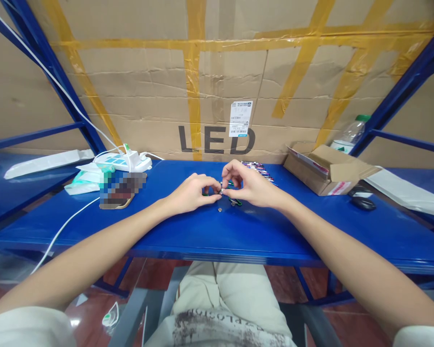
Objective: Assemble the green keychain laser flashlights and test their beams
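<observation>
My left hand and my right hand meet over the middle of the blue table. Both are closed in a pinch, their fingertips touching a small shiny metal piece between them. It is too small for me to tell its kind. Partly under my right hand lies a green thing with a metal end, mostly hidden by the fingers. In front of the fingertips, a small round metal piece rests on the table surface. Behind my right hand several thin multicoloured sticks, perhaps pens, lie side by side.
On the left of the blue table are a phone, a white power strip with cables and a plastic packet. An open cardboard box, a black mouse and a bottle stand right. A large carton forms the back.
</observation>
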A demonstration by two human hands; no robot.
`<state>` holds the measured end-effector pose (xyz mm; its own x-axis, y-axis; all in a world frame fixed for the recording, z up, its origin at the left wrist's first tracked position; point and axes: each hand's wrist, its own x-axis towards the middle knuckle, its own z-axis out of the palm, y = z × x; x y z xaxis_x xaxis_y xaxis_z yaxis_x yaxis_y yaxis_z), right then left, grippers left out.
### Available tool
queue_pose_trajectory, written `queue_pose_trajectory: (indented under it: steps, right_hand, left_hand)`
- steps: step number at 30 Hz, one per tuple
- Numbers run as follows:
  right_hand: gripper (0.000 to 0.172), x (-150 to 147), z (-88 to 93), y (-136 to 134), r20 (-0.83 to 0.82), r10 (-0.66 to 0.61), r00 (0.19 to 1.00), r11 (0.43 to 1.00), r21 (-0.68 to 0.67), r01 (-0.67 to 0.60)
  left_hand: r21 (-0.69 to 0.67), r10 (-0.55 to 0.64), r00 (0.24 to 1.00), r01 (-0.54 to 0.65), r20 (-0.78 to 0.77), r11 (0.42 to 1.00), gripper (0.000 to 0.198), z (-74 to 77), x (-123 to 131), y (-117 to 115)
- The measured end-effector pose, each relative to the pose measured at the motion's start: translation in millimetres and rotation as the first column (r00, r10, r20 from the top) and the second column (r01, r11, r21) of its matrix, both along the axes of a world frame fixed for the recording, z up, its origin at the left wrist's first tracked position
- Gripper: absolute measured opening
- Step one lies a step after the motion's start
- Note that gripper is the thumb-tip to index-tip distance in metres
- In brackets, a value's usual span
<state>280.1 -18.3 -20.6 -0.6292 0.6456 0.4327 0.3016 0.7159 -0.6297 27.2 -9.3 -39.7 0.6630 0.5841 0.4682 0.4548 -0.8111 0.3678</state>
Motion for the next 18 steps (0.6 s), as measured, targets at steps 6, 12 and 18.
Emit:
queue_pose_trajectory:
  steps: [6, 12, 18]
  right_hand:
    - [0.034, 0.5, 1.6, -0.3, 0.006, -0.008, 1.0, 1.0, 0.0, 0.008]
    - [0.032, 3.0, 7.8, -3.0, 0.012, -0.057, 0.998, 0.998, 0.009, 0.057]
    - [0.026, -3.5, 5.6, -8.3, 0.179, 0.025, 0.984, 0.999, -0.028, -0.02]
  left_hand:
    - [0.02, -0.003, 1.0, 0.003, -0.007, 1.0, 0.014, -0.2, -0.5, 0.2]
    - [0.02, 0.118, 0.993, -0.119, 0.027, 0.993, 0.016, 1.3, -2.1, 4.8]
    - [-0.084, 0.276, 0.939, -0.264, 0.205, 0.961, 0.025, -1.5, -7.9, 17.6]
